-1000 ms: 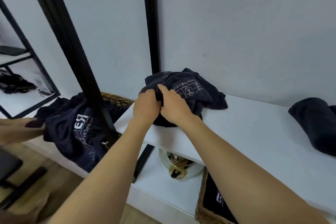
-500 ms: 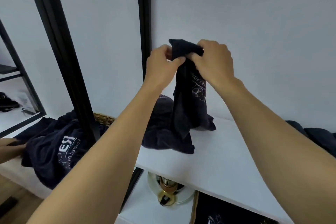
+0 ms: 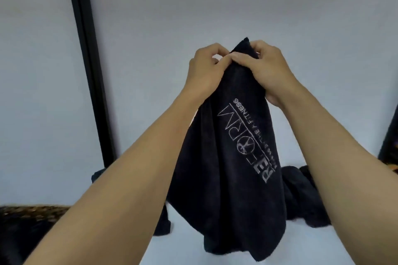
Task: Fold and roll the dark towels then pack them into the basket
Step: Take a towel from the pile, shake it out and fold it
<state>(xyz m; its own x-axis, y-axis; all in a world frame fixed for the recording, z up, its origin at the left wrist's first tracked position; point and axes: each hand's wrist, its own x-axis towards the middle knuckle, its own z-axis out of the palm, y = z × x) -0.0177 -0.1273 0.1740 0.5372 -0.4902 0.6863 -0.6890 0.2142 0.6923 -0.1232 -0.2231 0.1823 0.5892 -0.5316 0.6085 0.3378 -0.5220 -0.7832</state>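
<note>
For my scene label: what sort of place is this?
Probably a fitness studio's storage corner: the held towel bears a logo reading "FITNESS", more towels lie on the white shelf, and a wicker basket shows at lower left.

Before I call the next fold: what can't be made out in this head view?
All in the head view:
Woven wicker basket: cut off by the lower left edge and the left forearm; contents unreadable.
Dark towels piled on the white shelf: mostly hidden behind the hanging dark navy printed towel; count unclear.
Grip of left hand and right hand: the corners pinched are lost in bunched cloth.
Small lettering beside the logo: blurred.
</note>
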